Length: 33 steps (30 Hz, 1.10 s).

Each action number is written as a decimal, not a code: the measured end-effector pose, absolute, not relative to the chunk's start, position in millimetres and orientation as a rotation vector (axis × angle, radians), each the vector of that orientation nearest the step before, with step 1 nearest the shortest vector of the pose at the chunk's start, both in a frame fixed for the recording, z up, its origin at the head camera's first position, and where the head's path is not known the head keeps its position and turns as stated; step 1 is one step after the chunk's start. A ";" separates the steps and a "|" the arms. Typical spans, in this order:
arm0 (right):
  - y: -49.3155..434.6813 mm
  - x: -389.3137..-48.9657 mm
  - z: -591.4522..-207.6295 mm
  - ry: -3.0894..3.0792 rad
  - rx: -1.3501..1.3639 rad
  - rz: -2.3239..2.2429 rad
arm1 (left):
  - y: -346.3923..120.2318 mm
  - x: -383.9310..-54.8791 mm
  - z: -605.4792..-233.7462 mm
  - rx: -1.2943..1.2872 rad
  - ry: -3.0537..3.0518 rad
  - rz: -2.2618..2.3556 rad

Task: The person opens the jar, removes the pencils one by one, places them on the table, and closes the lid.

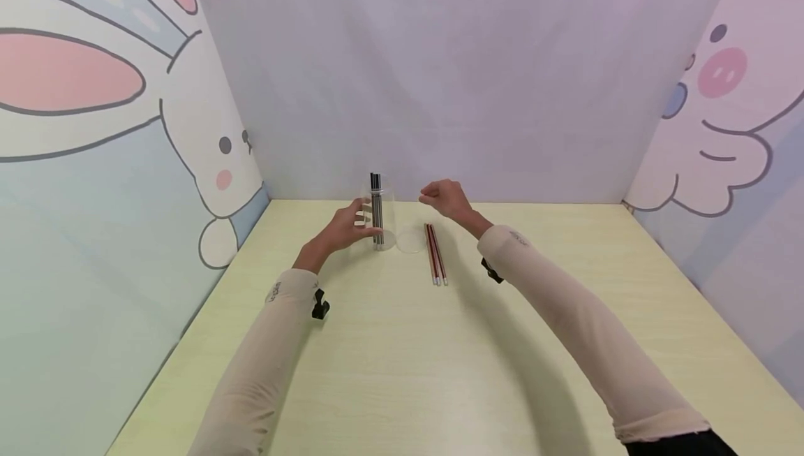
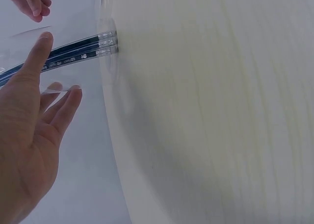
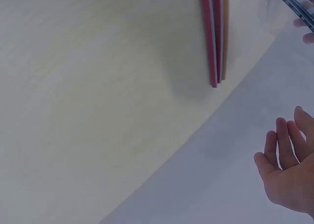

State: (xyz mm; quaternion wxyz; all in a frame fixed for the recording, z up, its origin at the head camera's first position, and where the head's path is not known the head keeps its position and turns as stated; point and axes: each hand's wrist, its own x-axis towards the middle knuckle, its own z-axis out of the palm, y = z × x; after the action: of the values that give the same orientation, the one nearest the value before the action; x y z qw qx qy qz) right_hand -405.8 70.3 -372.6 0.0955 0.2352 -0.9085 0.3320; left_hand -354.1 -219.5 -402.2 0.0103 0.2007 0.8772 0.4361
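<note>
My left hand [image 1: 345,226] grips a clear cylindrical container [image 1: 389,215] from its left side, thumb in front and fingers behind. Inside the container stand several dark pencils [image 1: 377,211], their metal and eraser ends down at its base. Up close in the left wrist view, white lettering shows on one dark pencil [image 2: 68,59]. My right hand [image 1: 447,197] hovers to the right of the container, its fingers loosely bent and holding nothing. Below it, a few red and orange pencils [image 1: 436,253] lie side by side on the table.
A round clear lid [image 1: 411,240] lies flat on the pale wooden table [image 1: 389,358], between the container and the loose pencils. A plain backdrop [image 1: 440,79] rises behind the table's far edge. Cartoon-printed panels [image 1: 94,232] flank both sides.
</note>
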 end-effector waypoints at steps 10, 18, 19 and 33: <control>56.1 -402.9 -336.3 -2.639 0.775 0.936 | -218.0 -358.0 -405.1 0.618 2.737 1.370; 43.0 -400.2 -314.0 -2.592 0.821 0.939 | -217.0 -360.1 -406.5 0.616 2.742 1.375; 41.3 -400.0 -312.0 -2.591 0.822 0.936 | -216.8 -359.9 -406.3 0.620 2.742 1.376; 14.3 -393.7 -296.6 -2.533 0.896 0.934 | -216.8 -358.1 -405.7 0.621 2.740 1.393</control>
State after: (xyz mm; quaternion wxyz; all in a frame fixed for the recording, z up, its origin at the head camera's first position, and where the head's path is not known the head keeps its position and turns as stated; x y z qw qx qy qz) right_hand -393.7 14.3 -296.6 0.1480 0.3115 -0.8807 0.3248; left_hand -358.1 -216.8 -405.7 0.0026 0.1979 0.8737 0.4443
